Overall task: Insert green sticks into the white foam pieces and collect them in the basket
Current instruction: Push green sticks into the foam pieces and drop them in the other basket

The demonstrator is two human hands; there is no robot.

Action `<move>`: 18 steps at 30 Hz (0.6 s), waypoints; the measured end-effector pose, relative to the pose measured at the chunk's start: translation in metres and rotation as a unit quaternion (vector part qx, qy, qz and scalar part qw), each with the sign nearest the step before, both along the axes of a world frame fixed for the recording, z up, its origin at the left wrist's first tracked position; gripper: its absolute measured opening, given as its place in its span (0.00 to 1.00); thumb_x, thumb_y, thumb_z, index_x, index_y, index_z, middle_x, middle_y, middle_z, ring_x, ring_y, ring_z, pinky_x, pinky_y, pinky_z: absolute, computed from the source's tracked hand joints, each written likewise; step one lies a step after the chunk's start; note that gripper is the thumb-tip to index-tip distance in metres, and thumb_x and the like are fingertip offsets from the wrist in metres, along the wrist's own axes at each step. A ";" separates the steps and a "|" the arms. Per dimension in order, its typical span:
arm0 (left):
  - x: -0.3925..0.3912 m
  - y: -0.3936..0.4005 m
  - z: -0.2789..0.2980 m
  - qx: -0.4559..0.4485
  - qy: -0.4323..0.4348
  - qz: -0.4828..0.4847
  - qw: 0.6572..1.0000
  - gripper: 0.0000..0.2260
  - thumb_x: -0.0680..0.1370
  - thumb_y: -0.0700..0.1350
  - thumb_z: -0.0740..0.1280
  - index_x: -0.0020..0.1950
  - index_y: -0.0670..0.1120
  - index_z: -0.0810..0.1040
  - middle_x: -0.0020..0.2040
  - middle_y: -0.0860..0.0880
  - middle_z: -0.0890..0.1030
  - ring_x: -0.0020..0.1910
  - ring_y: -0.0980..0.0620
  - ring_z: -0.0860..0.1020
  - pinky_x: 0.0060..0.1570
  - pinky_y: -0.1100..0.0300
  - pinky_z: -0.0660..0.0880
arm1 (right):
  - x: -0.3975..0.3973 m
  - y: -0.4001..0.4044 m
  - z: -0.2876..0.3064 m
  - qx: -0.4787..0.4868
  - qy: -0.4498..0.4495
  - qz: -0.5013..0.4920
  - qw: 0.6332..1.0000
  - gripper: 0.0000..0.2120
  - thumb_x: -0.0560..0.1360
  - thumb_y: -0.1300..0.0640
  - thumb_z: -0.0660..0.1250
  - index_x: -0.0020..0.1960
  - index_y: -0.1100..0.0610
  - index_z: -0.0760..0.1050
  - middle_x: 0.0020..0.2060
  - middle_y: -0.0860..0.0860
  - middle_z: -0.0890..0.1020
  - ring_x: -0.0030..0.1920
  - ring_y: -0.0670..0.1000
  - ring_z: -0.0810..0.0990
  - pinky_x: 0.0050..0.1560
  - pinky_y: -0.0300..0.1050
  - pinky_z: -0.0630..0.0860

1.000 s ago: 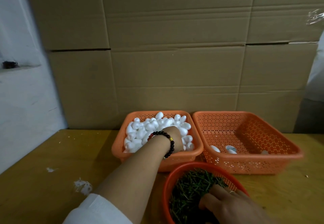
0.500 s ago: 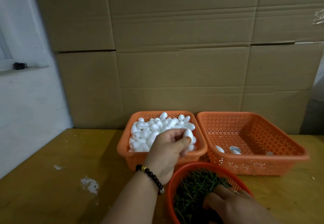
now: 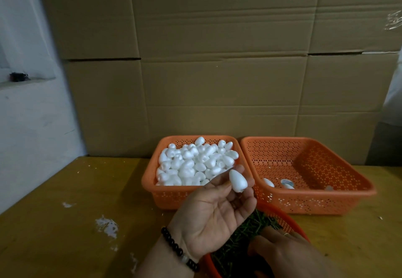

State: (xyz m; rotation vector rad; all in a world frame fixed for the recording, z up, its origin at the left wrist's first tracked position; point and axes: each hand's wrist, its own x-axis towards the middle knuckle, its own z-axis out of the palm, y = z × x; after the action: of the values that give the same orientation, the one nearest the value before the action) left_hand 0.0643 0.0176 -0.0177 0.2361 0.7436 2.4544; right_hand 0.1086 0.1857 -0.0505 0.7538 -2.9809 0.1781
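Above the round orange bowl of thin green sticks (image 3: 243, 237) | left hand (image 3: 214, 210) palm up, thumb and fingers pinch one white egg-shaped foam piece (image 3: 237, 180) | long axis runs 11 to 5 o'clock, narrow end at 5 | right hand (image 3: 289, 256) in bowl, grip unclear | bare wooden table (image 3: 71, 201) at 9 o'clock

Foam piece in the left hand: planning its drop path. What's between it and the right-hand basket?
Head view: nothing but air lies between the foam piece and the right-hand basket.
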 end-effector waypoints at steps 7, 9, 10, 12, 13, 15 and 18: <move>0.003 0.001 0.002 0.007 -0.020 0.005 1.000 0.13 0.75 0.34 0.62 0.57 0.36 0.80 0.54 0.35 0.81 0.42 0.43 0.83 0.42 0.50 0.81 | 0.001 0.000 0.000 -0.001 0.000 0.006 1.000 0.18 0.78 0.41 0.53 0.65 0.43 0.64 0.60 0.42 0.68 0.64 0.41 0.66 0.64 0.38 0.62; 0.003 0.002 0.003 0.011 -0.024 0.007 1.000 0.14 0.74 0.33 0.66 0.59 0.35 0.78 0.53 0.35 0.81 0.43 0.43 0.83 0.44 0.49 0.81 | 0.001 0.000 -0.001 -0.003 0.001 0.007 1.000 0.18 0.78 0.41 0.53 0.65 0.44 0.65 0.60 0.43 0.68 0.64 0.42 0.67 0.63 0.38 0.63; 0.003 0.001 0.003 0.013 -0.027 0.009 1.000 0.15 0.72 0.33 0.68 0.59 0.34 0.79 0.53 0.35 0.81 0.44 0.42 0.83 0.44 0.49 0.81 | 0.001 0.000 -0.001 -0.007 0.001 0.006 1.000 0.18 0.78 0.41 0.54 0.65 0.44 0.65 0.60 0.43 0.69 0.63 0.42 0.67 0.63 0.38 0.63; 0.003 0.001 0.003 0.019 -0.034 0.014 0.999 0.16 0.69 0.34 0.70 0.56 0.34 0.81 0.53 0.35 0.81 0.44 0.42 0.83 0.44 0.50 0.81 | 0.001 0.000 -0.002 -0.018 0.007 0.008 1.000 0.17 0.78 0.41 0.54 0.65 0.44 0.66 0.59 0.44 0.70 0.63 0.42 0.68 0.62 0.38 0.63; 0.003 0.002 0.003 0.020 -0.037 0.018 0.999 0.15 0.68 0.35 0.70 0.55 0.33 0.81 0.52 0.36 0.81 0.45 0.42 0.83 0.44 0.50 0.81 | 0.001 0.000 -0.002 -0.020 0.010 0.010 1.000 0.17 0.78 0.41 0.54 0.64 0.44 0.67 0.59 0.44 0.70 0.62 0.42 0.68 0.61 0.38 0.63; 0.002 0.002 0.003 0.023 -0.044 0.022 0.999 0.16 0.68 0.35 0.71 0.54 0.32 0.81 0.52 0.36 0.82 0.44 0.43 0.83 0.44 0.50 0.81 | 0.001 0.000 -0.002 -0.021 0.011 0.008 1.000 0.18 0.78 0.42 0.54 0.65 0.45 0.66 0.59 0.44 0.70 0.62 0.42 0.68 0.61 0.38 0.63; 0.001 0.003 0.001 0.035 -0.059 0.014 0.998 0.16 0.70 0.36 0.70 0.57 0.31 0.79 0.51 0.36 0.82 0.43 0.43 0.83 0.43 0.50 0.81 | 0.001 0.000 -0.003 -0.009 0.010 0.010 1.000 0.18 0.78 0.43 0.55 0.65 0.46 0.66 0.59 0.45 0.70 0.62 0.42 0.69 0.62 0.39 0.63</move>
State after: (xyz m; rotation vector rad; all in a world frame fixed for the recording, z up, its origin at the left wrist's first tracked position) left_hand 0.0655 0.0207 -0.0172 0.1062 0.6141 2.4995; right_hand 0.1092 0.1853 -0.0539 0.7788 -2.9501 0.1960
